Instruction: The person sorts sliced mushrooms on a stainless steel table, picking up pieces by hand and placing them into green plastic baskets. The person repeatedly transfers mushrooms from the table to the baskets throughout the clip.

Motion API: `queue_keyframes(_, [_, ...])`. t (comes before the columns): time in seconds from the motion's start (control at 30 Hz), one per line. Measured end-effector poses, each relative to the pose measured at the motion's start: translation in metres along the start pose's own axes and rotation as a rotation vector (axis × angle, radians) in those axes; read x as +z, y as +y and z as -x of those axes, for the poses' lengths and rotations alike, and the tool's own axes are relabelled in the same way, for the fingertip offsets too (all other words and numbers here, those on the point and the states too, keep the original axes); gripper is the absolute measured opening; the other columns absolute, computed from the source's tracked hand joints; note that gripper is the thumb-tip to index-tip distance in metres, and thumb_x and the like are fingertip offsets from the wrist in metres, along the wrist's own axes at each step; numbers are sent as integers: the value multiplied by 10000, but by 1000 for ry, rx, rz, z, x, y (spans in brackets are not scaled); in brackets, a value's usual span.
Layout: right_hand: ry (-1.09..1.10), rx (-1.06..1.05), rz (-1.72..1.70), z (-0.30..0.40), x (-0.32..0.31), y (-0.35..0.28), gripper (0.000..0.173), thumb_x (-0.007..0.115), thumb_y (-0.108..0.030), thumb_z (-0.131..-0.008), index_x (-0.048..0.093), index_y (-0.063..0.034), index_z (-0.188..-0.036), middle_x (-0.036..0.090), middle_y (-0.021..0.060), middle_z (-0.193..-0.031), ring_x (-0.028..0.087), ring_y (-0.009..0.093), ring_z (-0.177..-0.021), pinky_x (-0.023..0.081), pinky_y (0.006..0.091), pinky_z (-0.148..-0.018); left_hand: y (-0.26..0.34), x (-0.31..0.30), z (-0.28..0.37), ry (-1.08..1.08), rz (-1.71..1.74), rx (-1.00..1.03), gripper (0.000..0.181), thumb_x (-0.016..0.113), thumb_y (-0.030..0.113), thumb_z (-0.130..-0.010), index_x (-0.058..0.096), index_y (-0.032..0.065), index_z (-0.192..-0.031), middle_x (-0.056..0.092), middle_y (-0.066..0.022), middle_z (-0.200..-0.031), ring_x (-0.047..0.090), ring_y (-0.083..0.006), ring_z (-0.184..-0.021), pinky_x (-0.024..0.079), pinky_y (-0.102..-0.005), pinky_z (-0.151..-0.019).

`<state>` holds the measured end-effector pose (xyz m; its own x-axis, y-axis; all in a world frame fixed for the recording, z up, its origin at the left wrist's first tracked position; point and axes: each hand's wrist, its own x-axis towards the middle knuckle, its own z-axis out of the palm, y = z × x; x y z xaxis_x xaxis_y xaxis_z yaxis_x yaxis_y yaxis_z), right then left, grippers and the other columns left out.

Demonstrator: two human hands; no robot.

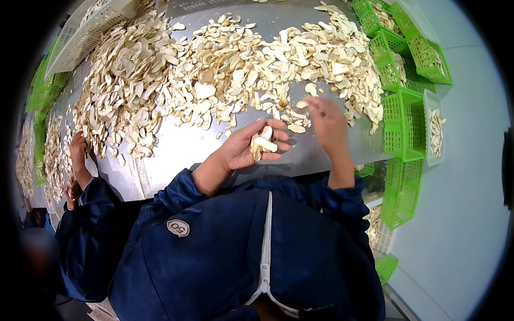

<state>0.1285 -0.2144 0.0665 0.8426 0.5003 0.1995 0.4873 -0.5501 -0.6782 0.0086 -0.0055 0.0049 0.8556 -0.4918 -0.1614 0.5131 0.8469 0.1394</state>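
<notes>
My left hand (241,148) is palm up above the near edge of the metal table (176,138), its fingers curled around several pale dried mushroom slices (265,144). To its right, my right hand (330,124) is slightly blurred, with a single mushroom slice (302,104) at its fingertips. Beyond both hands spreads a broad heap of mushroom slices (225,68), cream to brown. A few loose slices (296,128) lie on bare metal between my hands, and one more slice (311,89) sits just past my right fingertips.
Green plastic baskets (403,124), some holding slices, line the table's right side, with a white tray of slices (435,134) beyond. A white perforated crate (86,40) stands at the far left. A co-worker's hand (78,150) touches the heap's left end.
</notes>
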Motion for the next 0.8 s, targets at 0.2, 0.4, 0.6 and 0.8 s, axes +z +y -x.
queue_keyframes(0.2, [70,-266,364,-10,8,24,226,663,-99,-915,728,-96,-1132,692,105,-1010,649,271,-921,512,376,-838,-3,-16,-1,-76,70,-19,386,375,338,-1098,538,4,-1203,628,-166,-1051,635,-291,-901,596,-345,-607])
queue_keyframes(0.4, [-15,491,-447,1,8,9,264,605,-111,-983,660,4,-1214,720,126,-1068,711,212,-914,549,292,-825,-4,-10,-1,-64,41,-18,375,388,344,-1097,568,23,-1171,618,-123,-967,633,-239,-854,544,-277,-567])
queue_keyframes(0.6, [-59,528,-849,17,-3,10,382,560,-77,-996,552,83,-1343,695,161,-1178,701,208,-1038,550,279,-889,-3,-8,0,-65,71,-23,346,393,328,-1095,551,30,-1169,618,-125,-976,616,-254,-854,549,-290,-565])
queue_keyframes(0.8, [-83,600,-996,35,-16,11,368,549,-101,-1015,554,51,-1351,665,156,-1258,664,191,-1112,528,275,-947,-3,-3,-1,-38,92,-25,346,376,326,-1098,536,26,-1163,576,-135,-979,601,-249,-836,554,-293,-539])
